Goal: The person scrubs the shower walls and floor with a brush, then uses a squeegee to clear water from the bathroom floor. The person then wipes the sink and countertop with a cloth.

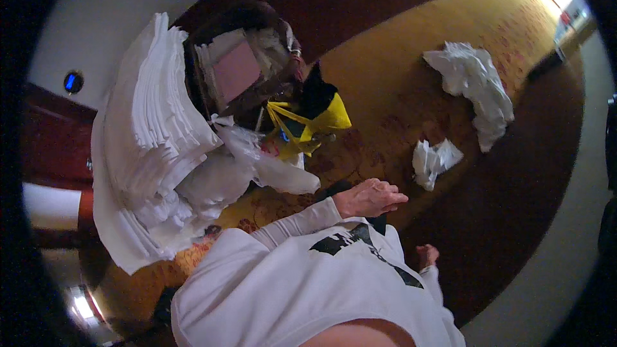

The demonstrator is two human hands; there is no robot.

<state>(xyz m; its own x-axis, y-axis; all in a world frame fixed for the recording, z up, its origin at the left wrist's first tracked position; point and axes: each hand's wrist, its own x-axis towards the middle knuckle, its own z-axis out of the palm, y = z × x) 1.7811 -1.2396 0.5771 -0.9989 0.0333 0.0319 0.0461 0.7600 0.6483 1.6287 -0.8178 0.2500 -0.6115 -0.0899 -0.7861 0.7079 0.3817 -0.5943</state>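
My left hand (369, 198) is in front of my white long-sleeved top, its fingers bent and close together, with nothing visible in them. Lower and to the right, my right hand (427, 256) is by my side with its fingers curled, and no object shows in it. Nearest to the left hand is a white plastic bag (283, 172), apart from it. Ahead on the carpet lies a small crumpled white cloth (435, 163), and beyond it a larger crumpled white cloth (474, 90). Neither hand touches these.
At the left stands a tall stack of folded white linen (160, 109). Beside it, a dark cart or bin (283, 83) holds papers and a pink flat item (236, 72); a yellow bag (331, 117) hangs at its edge. Patterned carpet (373, 45) runs along a corridor between walls.
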